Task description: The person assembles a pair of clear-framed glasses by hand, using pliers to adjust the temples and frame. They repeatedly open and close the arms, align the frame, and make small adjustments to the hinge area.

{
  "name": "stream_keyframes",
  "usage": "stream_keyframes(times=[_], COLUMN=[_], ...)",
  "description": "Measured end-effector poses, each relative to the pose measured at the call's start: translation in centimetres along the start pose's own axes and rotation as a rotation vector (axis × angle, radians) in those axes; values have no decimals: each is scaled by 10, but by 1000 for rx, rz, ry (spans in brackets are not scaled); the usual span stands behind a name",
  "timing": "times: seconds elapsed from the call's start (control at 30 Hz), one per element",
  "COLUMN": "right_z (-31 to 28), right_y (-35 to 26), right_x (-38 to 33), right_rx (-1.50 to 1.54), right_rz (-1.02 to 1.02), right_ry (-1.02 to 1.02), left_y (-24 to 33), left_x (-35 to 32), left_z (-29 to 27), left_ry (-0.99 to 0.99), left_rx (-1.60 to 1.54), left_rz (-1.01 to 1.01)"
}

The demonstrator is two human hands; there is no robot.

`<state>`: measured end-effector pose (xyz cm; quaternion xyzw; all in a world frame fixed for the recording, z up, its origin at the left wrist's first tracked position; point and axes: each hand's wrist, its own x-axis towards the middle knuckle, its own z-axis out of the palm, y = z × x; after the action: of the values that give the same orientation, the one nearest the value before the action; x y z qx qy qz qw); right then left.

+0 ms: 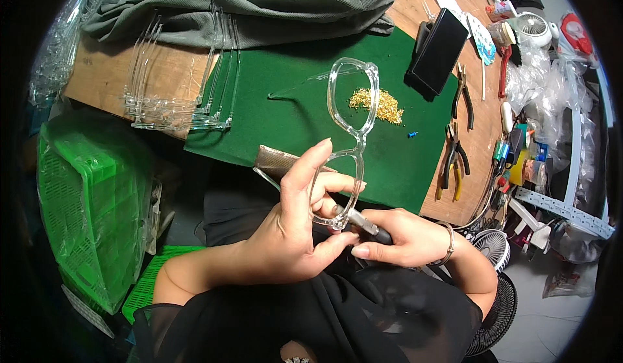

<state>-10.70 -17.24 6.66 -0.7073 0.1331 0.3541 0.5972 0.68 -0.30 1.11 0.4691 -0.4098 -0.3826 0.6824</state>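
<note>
A clear eyeglass frame [357, 143] is held upright in my left hand [295, 226], whose fingers wrap round the lower rim and temple end. One see-through temple stretches left from its upper end. My right hand [402, 238] is closed round a pair of pliers [368, 225] with dark handles, their metal jaws at the lower hinge corner of the frame. The jaw tips are partly hidden by the frame and my left fingers. Beyond the frame, a small heap of gold-coloured screws or similar tiny parts [384, 108] lies on the green mat [298, 119].
Several clear eyeglass frames [175, 113] stand in a row at the left. A grey cloth [259, 6] lies at the back. Right of the mat are a black phone-like device [439, 51], two pliers [463, 97] [454, 158] and small fans [533, 28]. Green crates [97, 200] stand at left.
</note>
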Motion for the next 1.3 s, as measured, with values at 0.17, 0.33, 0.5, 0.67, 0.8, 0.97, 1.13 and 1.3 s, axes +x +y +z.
stream_keyframes(times=[0.17,0.33,0.5,0.67,0.8,0.97,1.13,1.3], right_z=[-1,-2,-4,3,17,-5,-14,-5], right_y=[7,6,-1,-6,5,6,30,46], right_x=[-3,-7,-11,-10,-4,-3,14,31], right_rx=[-33,-40,-152,-492,-567,-446,-48,-248], right_rz=[-14,-52,-49,-15,-34,-201,-98,-304], right_ry=[53,61,120,313,469,369,580,741], left_y=[0,4,5,-1,-10,-9,-1,7], left_x=[1,6,6,6,4,9,18,15], left_z=[-2,-6,-6,-4,-5,-12,-22,-25], left_ry=[-3,4,4,35,14,43,94,154], left_rx=[4,-64,-57,-60,-41,-106,-254,-222], left_rz=[-12,-38,-63,-91,-4,-22,12,3])
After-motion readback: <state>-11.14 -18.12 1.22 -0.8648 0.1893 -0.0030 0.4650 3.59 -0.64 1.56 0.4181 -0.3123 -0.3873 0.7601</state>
